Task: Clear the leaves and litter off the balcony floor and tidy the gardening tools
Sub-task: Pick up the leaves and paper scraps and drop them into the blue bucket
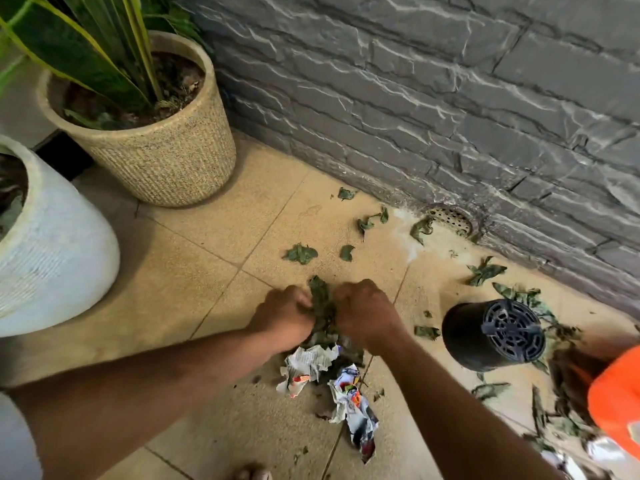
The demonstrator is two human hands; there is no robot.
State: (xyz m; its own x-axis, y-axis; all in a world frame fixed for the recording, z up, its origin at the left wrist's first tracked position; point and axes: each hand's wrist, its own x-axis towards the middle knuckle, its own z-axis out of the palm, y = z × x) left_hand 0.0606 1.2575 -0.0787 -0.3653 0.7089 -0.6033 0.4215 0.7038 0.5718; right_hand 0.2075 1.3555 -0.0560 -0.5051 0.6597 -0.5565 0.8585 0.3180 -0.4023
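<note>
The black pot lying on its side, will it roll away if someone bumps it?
Probably. The black pot lies on its side on the floor, and its round wall could roll. It looks like thin plastic and seems empty, so likely light. Being narrower at the slotted bottom, it would probably curve, not roll straight.

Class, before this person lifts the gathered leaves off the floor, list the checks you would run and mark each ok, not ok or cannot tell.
1. Left hand grips the leaf bundle: ok.
2. Right hand grips it too: ok.
3. Crumpled paper included in the grip: not ok, it lies below the hands.
4. Floor cleared: not ok, loose leaves remain.
5. Black pot upright: not ok, on its side.
6. Bin nearby: cannot tell.
</note>
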